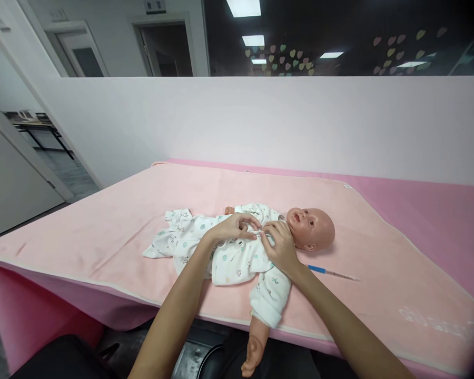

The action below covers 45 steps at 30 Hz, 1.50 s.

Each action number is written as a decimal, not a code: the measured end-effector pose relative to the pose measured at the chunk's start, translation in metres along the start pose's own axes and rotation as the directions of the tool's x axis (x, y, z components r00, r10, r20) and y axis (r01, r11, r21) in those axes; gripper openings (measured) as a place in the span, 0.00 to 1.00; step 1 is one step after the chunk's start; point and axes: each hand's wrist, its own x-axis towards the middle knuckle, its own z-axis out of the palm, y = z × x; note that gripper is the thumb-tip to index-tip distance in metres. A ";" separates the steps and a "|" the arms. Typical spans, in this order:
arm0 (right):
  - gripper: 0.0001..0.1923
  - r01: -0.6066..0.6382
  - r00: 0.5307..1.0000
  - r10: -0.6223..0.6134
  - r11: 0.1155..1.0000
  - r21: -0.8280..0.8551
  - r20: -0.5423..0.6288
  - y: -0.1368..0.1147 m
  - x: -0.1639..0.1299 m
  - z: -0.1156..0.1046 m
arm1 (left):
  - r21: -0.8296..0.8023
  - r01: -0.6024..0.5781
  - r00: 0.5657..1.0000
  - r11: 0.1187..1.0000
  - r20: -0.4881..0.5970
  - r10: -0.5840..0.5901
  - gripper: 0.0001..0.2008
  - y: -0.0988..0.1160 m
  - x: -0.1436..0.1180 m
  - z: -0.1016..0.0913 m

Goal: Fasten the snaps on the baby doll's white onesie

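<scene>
Head camera view, looking down: a baby doll (310, 227) lies on its back across a pink blanket (102, 231) that covers the surface, head to the right, one bare arm hanging over the near edge. It wears a white printed romper (229, 260), whose empty legs trail flat to the left. Both of the person's hands meet at the doll's chest. The left hand (234, 228) pinches the fabric near the collar with curled fingers; the right hand (279, 245) grips the opposite flap just under the chin. Judging by this, the garment is already on the body and its front closure near the neck is being worked, with the lower part seemingly loose. Just beside the doll's head lies a thin blue-tipped thermometer (332, 272). No containers are visible.
</scene>
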 end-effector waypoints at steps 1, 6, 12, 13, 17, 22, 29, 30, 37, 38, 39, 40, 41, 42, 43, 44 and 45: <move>0.06 0.001 1.000 -0.001 1.000 0.002 -0.002 0.000 0.000 0.000 | 0.008 0.002 1.000 1.000 0.000 -0.002 0.22 0.000 0.000 0.000; 0.06 -0.002 1.000 0.002 1.000 0.006 0.000 0.001 -0.001 0.001 | -0.039 0.005 1.000 0.999 0.010 -0.005 0.23 -0.003 0.001 0.000; 0.07 0.016 1.000 -0.016 1.000 -0.020 0.024 0.001 -0.001 0.001 | -0.110 -0.011 1.000 0.994 0.011 0.012 0.23 -0.007 0.002 -0.001; 0.07 0.025 0.999 -0.024 0.999 -0.022 0.029 0.001 -0.001 0.001 | -0.116 -0.010 1.000 0.993 0.008 0.011 0.23 -0.007 0.002 -0.001; 0.07 0.046 0.998 -0.046 0.999 -0.021 0.032 0.000 -0.001 0.001 | -0.095 0.010 1.000 0.995 -0.010 -0.011 0.22 -0.006 0.002 -0.002; 0.07 0.037 0.999 -0.037 0.999 -0.010 0.008 0.000 -0.001 0.002 | -0.058 0.017 1.000 0.998 -0.020 -0.018 0.21 -0.004 0.000 -0.002; 0.07 0.032 0.999 -0.032 0.999 0.005 0.000 0.000 -0.003 0.003 | -0.037 -0.008 0.999 0.999 0.035 0.010 0.21 -0.001 -0.002 -0.001; 0.07 0.032 0.999 -0.032 0.999 0.007 -0.002 0.000 -0.003 0.003 | -0.027 -0.010 0.999 1.000 0.042 0.011 0.21 0.000 -0.002 0.000; 0.07 0.023 0.999 -0.023 1.000 -0.008 -0.029 0.000 -0.002 0.003 | 0.041 -0.002 0.996 0.999 0.087 -0.001 0.18 0.012 -0.010 -0.005; 0.07 0.024 0.999 -0.024 1.000 -0.007 -0.028 -0.001 -0.002 0.003 | 0.068 0.004 0.997 0.998 0.074 -0.009 0.17 0.011 -0.010 -0.005; 0.08 0.021 0.999 -0.021 1.000 -0.006 -0.028 -0.001 -0.002 0.002 | 0.093 0.014 0.998 0.996 0.052 -0.019 0.17 0.010 -0.011 -0.005; 0.08 0.015 0.999 -0.015 1.000 -0.005 -0.029 -0.001 -0.002 0.002 | 0.114 0.026 0.999 0.993 0.023 -0.029 0.16 0.008 -0.011 -0.004; 0.08 0.008 1.000 -0.008 1.000 -0.005 -0.030 -0.001 -0.002 0.002 | 0.128 0.038 0.999 0.991 -0.013 -0.037 0.17 0.005 -0.012 -0.003; 0.08 0.003 1.000 -0.003 1.000 -0.006 -0.031 -0.001 -0.002 0.002 | 0.133 0.045 0.998 0.990 -0.052 -0.039 0.17 0.001 -0.012 -0.002; 0.08 0.001 0.999 -0.001 1.000 -0.007 -0.032 -0.001 -0.002 0.002 | 0.131 0.046 0.995 0.990 -0.095 -0.033 0.17 -0.002 -0.013 0.000; 0.08 0.001 0.999 -0.002 1.000 -0.007 -0.032 -0.001 -0.002 0.001 | 0.121 0.037 0.990 0.992 -0.139 -0.020 0.16 -0.005 -0.014 0.002; 0.09 0.003 1.000 -0.003 1.000 -0.005 -0.031 0.000 -0.002 0.002 | 0.105 0.021 0.984 0.994 -0.178 -0.002 0.16 -0.008 -0.016 0.003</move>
